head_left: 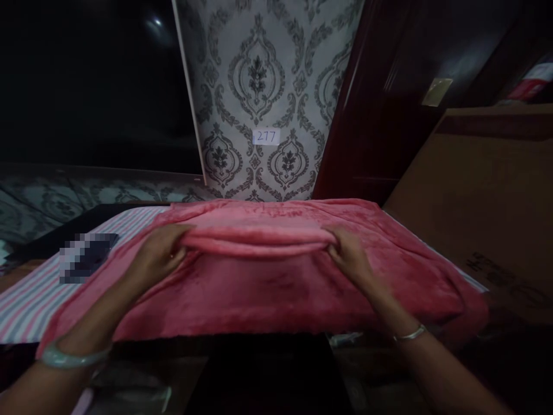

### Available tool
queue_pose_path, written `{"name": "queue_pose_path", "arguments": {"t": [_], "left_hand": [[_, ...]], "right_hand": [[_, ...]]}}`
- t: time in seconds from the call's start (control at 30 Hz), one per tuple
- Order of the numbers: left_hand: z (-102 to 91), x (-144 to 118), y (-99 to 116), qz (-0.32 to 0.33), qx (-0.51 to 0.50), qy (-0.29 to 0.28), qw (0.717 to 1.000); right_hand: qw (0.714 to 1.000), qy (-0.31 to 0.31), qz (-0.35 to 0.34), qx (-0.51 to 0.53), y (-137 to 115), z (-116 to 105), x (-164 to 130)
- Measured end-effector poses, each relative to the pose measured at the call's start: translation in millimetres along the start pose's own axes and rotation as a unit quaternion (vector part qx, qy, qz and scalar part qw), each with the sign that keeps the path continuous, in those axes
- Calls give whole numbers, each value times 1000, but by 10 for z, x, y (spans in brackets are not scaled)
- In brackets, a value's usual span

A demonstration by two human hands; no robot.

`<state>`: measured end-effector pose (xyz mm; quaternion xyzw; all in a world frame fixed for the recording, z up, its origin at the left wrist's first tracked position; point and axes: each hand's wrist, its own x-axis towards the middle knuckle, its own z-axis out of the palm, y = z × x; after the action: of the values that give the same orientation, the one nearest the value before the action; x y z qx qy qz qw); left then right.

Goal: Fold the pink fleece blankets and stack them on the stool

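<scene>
A pink plush towel [268,288] lies spread over a table covered by a striped cloth [30,300]. A fold of the towel [254,239] is raised across its middle. My left hand [158,253] pinches the left end of that fold. My right hand [352,256] pinches the right end. Both wrists wear bangles. The near edge of the towel hangs over the table front.
A dark phone-like object [88,256], partly blurred, lies on the striped cloth at the left. Patterned wallpaper with a label "277" [266,136] stands behind. A dark wooden door [389,98] and a brown cardboard box [488,190] are at the right.
</scene>
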<state>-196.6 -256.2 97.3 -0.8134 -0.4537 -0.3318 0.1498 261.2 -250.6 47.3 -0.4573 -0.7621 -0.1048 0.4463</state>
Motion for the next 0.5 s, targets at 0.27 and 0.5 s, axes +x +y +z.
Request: {"name": "queue_pose_path", "arguments": {"t": [0.27, 0.5], "left_hand": [[-597, 953, 31, -180, -165, 68, 967], [394, 1062, -441, -414, -350, -44, 839]], "right_hand": [[969, 44, 146, 195, -13, -597, 1004], [896, -42, 335, 290, 525, 246, 1012]]}}
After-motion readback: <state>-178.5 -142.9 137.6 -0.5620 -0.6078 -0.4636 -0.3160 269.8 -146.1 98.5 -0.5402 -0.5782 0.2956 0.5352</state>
